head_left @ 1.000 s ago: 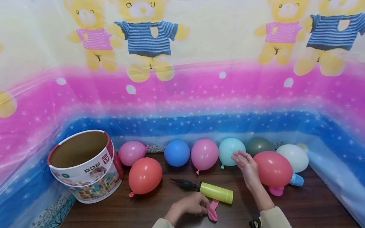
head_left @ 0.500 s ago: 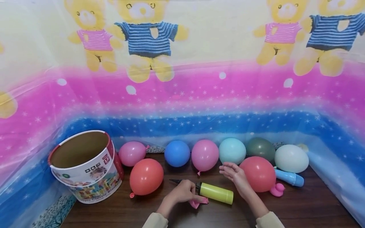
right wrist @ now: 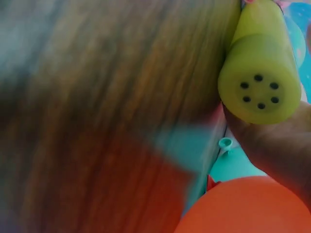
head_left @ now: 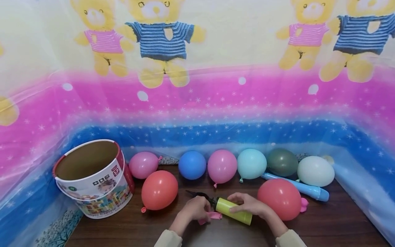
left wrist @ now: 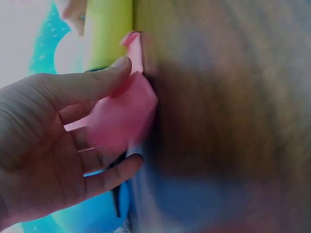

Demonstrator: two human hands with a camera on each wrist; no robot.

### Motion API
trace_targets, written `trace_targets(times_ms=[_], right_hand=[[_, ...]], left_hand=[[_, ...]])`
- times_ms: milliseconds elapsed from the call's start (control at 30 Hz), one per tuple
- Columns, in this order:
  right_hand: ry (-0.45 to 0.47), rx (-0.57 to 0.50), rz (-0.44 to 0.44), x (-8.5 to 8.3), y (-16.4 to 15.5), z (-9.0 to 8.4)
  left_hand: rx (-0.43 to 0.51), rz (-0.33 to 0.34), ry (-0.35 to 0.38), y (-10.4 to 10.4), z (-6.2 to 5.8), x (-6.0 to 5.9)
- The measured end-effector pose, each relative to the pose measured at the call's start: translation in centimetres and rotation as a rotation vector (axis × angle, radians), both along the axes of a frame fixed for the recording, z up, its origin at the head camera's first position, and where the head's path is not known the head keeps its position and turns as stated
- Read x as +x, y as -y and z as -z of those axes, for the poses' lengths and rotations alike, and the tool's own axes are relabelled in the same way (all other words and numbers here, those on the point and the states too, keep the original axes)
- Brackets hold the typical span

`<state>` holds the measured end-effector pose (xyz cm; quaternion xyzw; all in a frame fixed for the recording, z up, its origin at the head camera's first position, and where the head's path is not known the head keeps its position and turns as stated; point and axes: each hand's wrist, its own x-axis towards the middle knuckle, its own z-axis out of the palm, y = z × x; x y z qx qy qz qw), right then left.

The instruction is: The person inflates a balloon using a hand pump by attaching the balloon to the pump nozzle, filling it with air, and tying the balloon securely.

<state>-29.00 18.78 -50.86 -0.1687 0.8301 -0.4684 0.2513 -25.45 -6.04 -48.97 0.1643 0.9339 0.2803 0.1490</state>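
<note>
Lying near the worktop's (head_left: 324, 226) near edge, the yellow pump (head_left: 233, 211) sits in the right hand (head_left: 248, 206) grip; the left hand (head_left: 195, 210) apparently pinches the limp pink balloon (head_left: 210, 216) just left of it.

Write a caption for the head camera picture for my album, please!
Right hand holds the yellow pump, left hand holds a flat pink balloon.

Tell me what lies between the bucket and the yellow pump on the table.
In the head view, an inflated coral balloon lies on the table between the bucket and the yellow pump.
</note>
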Motion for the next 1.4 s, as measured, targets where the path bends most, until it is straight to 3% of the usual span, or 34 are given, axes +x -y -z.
trace_targets(times_ms=[133, 233, 333, 433, 567, 667, 833, 1067, 1233, 1400], right_hand=[[-0.023, 0.043, -0.113, 0.1, -0.1, 0.1], [-0.051, 0.042, -0.077, 0.1, 0.0, 0.2], [-0.079, 0.029, -0.001, 0.1, -0.2, 0.3], [-0.085, -0.022, 0.069, 0.2, -0.7, 0.1], [-0.058, -0.114, 0.126, 0.0, -1.4, -0.5], [-0.030, -0.195, 0.153, -0.3, -2.1, -1.5], [-0.095, -0.249, 0.172, -0.3, -3.4, -4.5], [-0.200, -0.137, 0.169, 0.0, -5.0, -7.7], [-0.248, -0.076, 0.181, 0.3, -5.5, -8.4], [-0.229, -0.110, 0.139, 0.1, -5.8, -8.8]], left_hand=[[0.036, 0.035, -0.045, -0.6, 1.3, 0.2], [0.127, 0.075, -0.041, -0.8, 2.0, 0.1], [0.253, 0.084, 0.011, -0.4, 1.9, -0.2], [0.405, 0.069, 0.066, 0.2, 1.2, -0.6], [0.612, 0.011, 0.118, 1.3, -0.6, -1.1], [0.674, -0.031, 0.084, 2.1, -2.5, -1.5], [0.626, -0.063, -0.028, 3.1, -5.4, -2.8], [0.568, -0.076, -0.145, 4.7, -8.3, -4.6], [0.531, -0.028, -0.182, 5.4, -9.5, -5.1], [0.423, 0.075, -0.210, 5.5, -10.8, -5.2]])
